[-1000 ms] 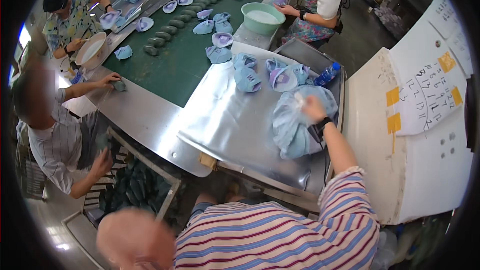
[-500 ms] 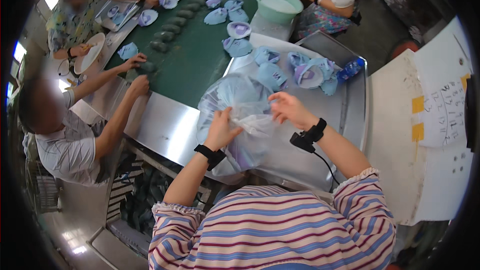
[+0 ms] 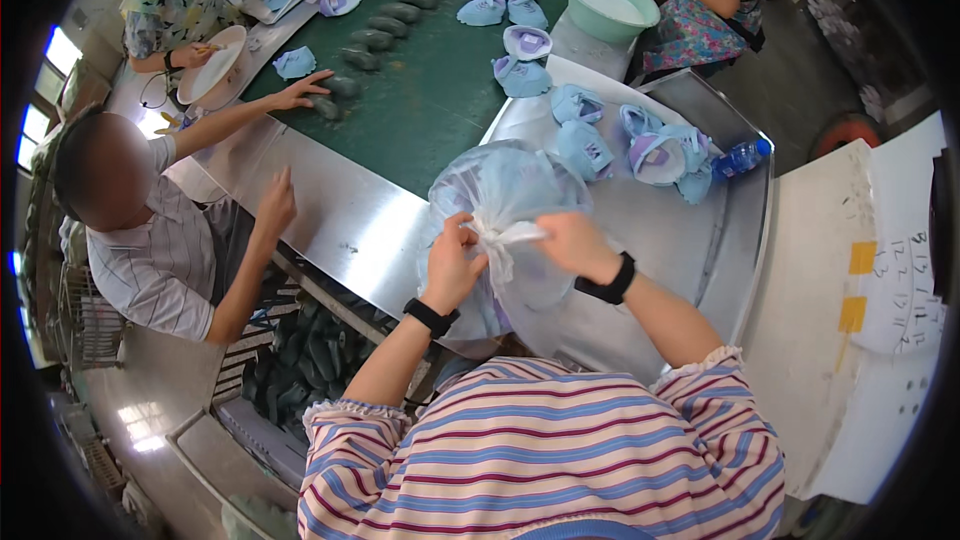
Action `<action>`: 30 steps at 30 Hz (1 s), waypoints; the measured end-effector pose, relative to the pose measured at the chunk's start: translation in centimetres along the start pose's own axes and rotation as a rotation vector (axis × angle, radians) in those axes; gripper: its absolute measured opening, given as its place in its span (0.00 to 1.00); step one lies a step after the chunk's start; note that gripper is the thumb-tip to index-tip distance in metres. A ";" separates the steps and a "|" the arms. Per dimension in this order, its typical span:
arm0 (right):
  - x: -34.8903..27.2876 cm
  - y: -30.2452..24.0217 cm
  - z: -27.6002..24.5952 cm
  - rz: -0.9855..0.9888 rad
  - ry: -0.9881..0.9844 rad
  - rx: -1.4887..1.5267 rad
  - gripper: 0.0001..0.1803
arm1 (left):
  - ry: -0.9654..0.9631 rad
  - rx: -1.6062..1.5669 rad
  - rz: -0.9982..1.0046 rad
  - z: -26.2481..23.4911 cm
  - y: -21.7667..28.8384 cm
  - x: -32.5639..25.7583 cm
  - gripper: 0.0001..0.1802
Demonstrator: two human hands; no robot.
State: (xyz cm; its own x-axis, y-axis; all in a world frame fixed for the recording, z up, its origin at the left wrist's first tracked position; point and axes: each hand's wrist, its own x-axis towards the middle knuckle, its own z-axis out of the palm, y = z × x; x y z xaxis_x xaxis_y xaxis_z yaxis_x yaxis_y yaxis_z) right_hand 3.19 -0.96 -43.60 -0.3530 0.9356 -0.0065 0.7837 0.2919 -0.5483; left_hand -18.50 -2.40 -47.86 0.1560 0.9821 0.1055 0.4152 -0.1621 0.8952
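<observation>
A bulging clear plastic bag stands in front of me at the metal tray's near end, with pale blue and purple pieces showing through it. Its gathered neck is twisted into a knot-like bunch between my hands. My left hand pinches the bunch from the left with thumb and fingers. From the right, my right hand is closed around a pulled-out end of the bag. Beyond the bag, several light blue and purple shoe uppers lie in the tray.
The metal tray borders a green conveyor belt carrying dark shoe lasts and more uppers. A blue bottle lies by the tray's right rim. Co-workers sit left and across; one's hand touches a last. A green basin stands beyond.
My right hand went from loosely spread fingers to a closed grip on the bag's end. The bag's neck is drawn tighter. The view has shifted, and the left co-worker's hands have moved apart.
</observation>
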 end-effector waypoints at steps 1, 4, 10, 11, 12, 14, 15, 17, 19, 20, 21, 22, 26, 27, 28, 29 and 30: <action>0.1 -0.2 -2.5 0.169 -0.111 0.363 0.12 | -0.031 0.035 0.019 -0.3 0.4 -0.2 0.21; -1.5 -1.0 -5.2 -0.019 -0.167 0.162 0.14 | -0.133 0.447 0.330 -0.4 -0.6 -0.3 0.14; -6.0 -4.0 -8.1 -0.153 -0.179 0.244 0.16 | -0.168 0.544 0.417 1.2 -0.6 -0.5 0.07; -5.8 -3.0 -7.9 -0.082 -0.132 0.460 0.15 | -0.177 0.515 0.421 1.5 -0.6 -0.3 0.07; -5.4 -2.1 -8.1 -0.008 -0.085 0.671 0.14 | -0.168 0.453 0.371 1.5 -0.5 0.1 0.07; -4.8 -1.4 -9.0 -0.099 0.378 0.212 0.07 | -0.149 0.330 0.269 1.2 -0.2 0.9 0.08; -4.8 -2.0 -10.0 -0.146 0.562 0.064 0.07 | -0.147 0.210 0.209 0.6 1.2 0.8 0.09; -5.4 -3.1 -10.3 -0.312 0.593 0.027 0.13 | -0.094 0.165 0.244 0.4 2.9 0.8 0.10; -5.8 -4.1 -7.4 -0.197 0.234 -0.022 0.15 | -0.095 0.135 0.319 1.2 3.3 0.1 0.10; -5.6 -4.1 -5.8 -0.139 0.057 -0.043 0.16 | -0.105 0.139 0.348 1.7 3.7 -0.3 0.10; -4.8 -3.2 -4.4 -0.109 0.029 -0.072 0.17 | -0.109 0.140 0.379 2.3 4.1 -0.9 0.10; -3.6 -1.7 -3.0 -0.082 0.000 -0.106 0.18 | -0.108 0.138 0.414 2.8 4.5 -1.2 0.10; -3.0 -0.5 -2.6 0.119 -0.221 0.390 0.21 | -0.112 0.222 0.413 2.7 3.4 -1.0 0.08; -3.7 0.4 -2.4 0.162 -0.355 0.724 0.20 | -0.133 0.324 0.402 2.2 2.1 -0.3 0.07; -4.9 -1.4 -4.5 0.093 -0.437 0.719 0.19 | -0.148 0.433 0.372 1.4 0.1 0.1 0.06; -6.1 -2.8 -6.6 -0.012 -0.536 0.714 0.19 | -0.114 0.479 0.334 1.0 -1.8 0.3 0.05; -7.0 -3.6 -8.5 -0.119 -0.627 0.710 0.19 | -0.115 0.467 0.316 0.8 -2.2 0.6 0.05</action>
State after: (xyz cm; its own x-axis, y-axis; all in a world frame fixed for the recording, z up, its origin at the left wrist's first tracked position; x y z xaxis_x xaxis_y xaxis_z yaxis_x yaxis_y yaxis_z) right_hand 7.20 -6.85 -34.52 -0.7816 0.5704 -0.2524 0.3051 -0.0035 -0.9523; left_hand -18.61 -1.56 -50.14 0.4225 0.8665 0.2659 0.6802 -0.4970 0.5388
